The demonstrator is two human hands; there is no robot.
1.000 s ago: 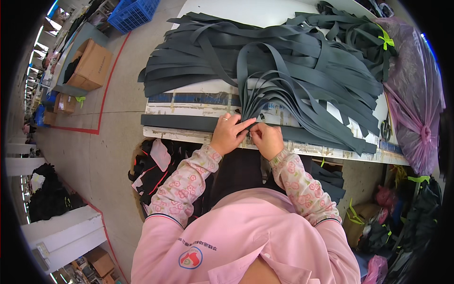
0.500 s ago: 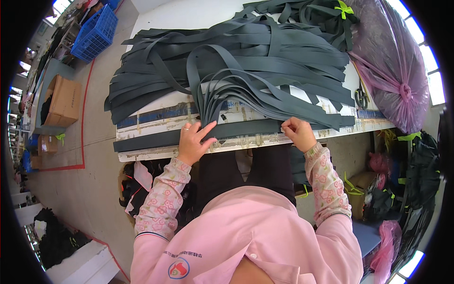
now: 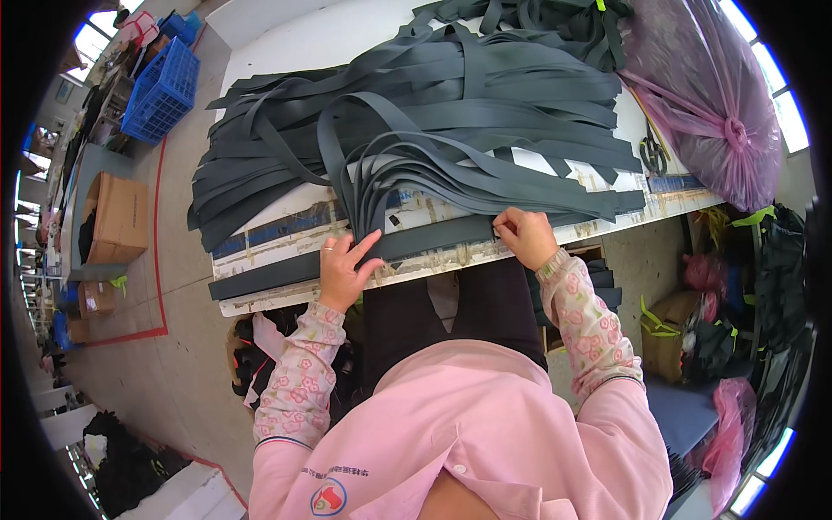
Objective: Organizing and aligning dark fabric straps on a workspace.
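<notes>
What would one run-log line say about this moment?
left hand: flat on dark strip | right hand: pinching same strip | table edge | strip pile behind

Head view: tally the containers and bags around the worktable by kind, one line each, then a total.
Blue plastic crates: 1
Open cardboard boxes: 1
Tied pink plastic bags on the table: 1
Total: 3
The grey strips piled on the table overlap too much to count; the left hand and right hand rest on one flat strip at the near edge.
</notes>
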